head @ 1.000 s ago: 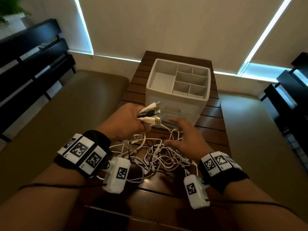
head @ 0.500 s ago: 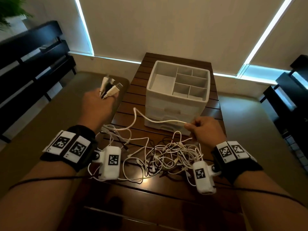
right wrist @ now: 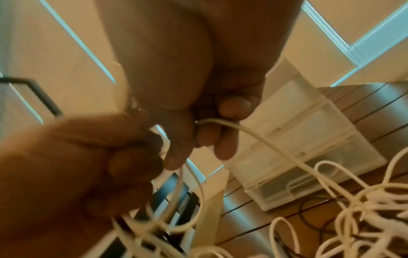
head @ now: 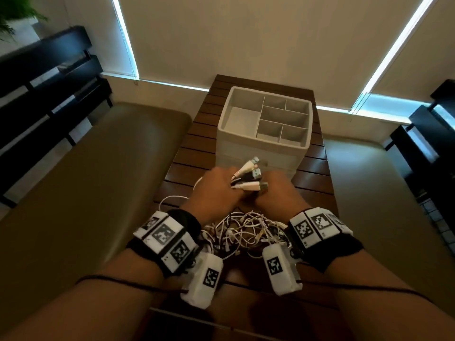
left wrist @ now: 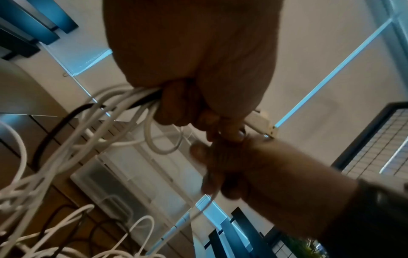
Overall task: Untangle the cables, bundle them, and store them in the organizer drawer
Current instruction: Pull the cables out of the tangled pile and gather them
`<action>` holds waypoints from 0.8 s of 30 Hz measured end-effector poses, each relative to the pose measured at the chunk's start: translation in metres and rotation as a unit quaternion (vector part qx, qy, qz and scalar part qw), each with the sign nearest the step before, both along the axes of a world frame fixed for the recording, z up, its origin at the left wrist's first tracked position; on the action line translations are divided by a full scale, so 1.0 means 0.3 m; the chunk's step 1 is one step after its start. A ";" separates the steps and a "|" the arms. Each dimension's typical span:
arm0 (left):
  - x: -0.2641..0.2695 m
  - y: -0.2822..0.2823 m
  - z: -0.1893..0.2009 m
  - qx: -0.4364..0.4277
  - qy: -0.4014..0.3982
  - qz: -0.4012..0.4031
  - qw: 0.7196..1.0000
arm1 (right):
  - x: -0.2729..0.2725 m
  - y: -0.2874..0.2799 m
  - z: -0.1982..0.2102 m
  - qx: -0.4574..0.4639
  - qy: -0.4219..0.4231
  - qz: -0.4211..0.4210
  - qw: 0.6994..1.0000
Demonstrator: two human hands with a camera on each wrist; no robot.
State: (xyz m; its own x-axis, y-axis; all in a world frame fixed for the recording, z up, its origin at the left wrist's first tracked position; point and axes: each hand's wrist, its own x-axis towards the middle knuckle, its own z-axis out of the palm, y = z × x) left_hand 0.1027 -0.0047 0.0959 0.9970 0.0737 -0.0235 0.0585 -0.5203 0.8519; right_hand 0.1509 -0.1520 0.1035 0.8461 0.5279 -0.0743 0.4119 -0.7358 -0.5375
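A tangle of white and black cables (head: 246, 232) lies on the dark slatted table (head: 187, 153) in front of the white organizer (head: 264, 134). My left hand (head: 216, 190) grips several cables in a fist, their USB plugs (head: 251, 178) sticking out past the knuckles. In the left wrist view the cables (left wrist: 123, 104) run out of that fist (left wrist: 187, 97). My right hand (head: 278, 193) sits right beside the left, fingers curled round one white cable (right wrist: 253, 137). In the right wrist view both hands touch, the left hand (right wrist: 88, 157) at lower left.
The organizer has an open compartmented top (head: 283, 119) and translucent drawers (right wrist: 309, 157) below, all closed. A padded bench (head: 98, 180) runs along the table's left, another bench (head: 369, 193) on the right. Dark shelving (head: 44, 82) stands far left.
My left hand swung back from the far left to the middle with the plugs. My right hand moved left to meet it, still holding the white cable. The stretched cable has gone slack.
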 end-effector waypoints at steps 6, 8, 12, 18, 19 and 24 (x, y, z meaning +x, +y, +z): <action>0.015 -0.003 0.035 0.049 0.001 -0.010 0.999 | -0.001 -0.047 -0.021 0.151 0.085 -0.008 0.985; 0.017 0.023 0.076 -0.025 -0.032 0.073 0.996 | 0.004 -0.090 -0.085 0.091 0.138 -0.016 0.986; 0.036 0.162 0.127 -0.005 -0.117 0.214 0.970 | 0.023 -0.181 -0.192 0.040 0.169 -0.073 0.982; 0.009 0.089 0.060 0.079 -0.065 0.102 0.990 | 0.038 -0.097 -0.105 0.093 0.095 -0.049 0.990; 0.006 0.055 0.047 0.080 -0.054 0.060 0.994 | 0.034 -0.080 -0.091 0.112 0.107 -0.027 0.988; 0.027 0.006 0.013 0.125 -0.004 0.010 0.992 | 0.042 -0.070 -0.084 0.167 0.068 0.006 0.984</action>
